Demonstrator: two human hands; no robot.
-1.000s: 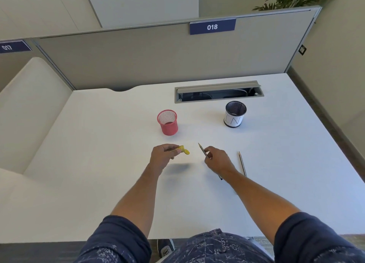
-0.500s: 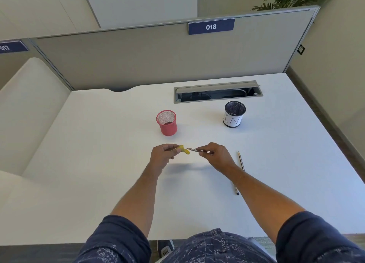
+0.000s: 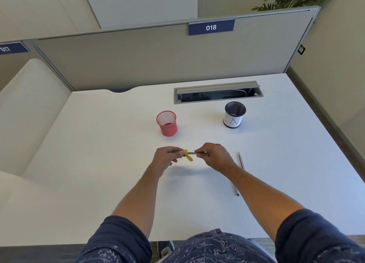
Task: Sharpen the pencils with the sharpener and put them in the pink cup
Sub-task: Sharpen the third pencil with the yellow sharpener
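The left hand (image 3: 165,160) pinches the yellow sharpener (image 3: 186,155) just above the white desk (image 3: 102,164), and the right hand (image 3: 214,157) grips a pencil (image 3: 194,153) level with its tip seated in the sharpener's mouth, an arrangement judged to steady the sharpener while the pencil is turned. Beyond the hands, the pink cup (image 3: 167,123) stands upright holding no pencils that can be seen; farther right the black mesh cup (image 3: 234,114) with a white label likewise shows none, and a second pencil (image 3: 240,167) lies flat beside the right forearm, unsharpened or not I cannot tell.
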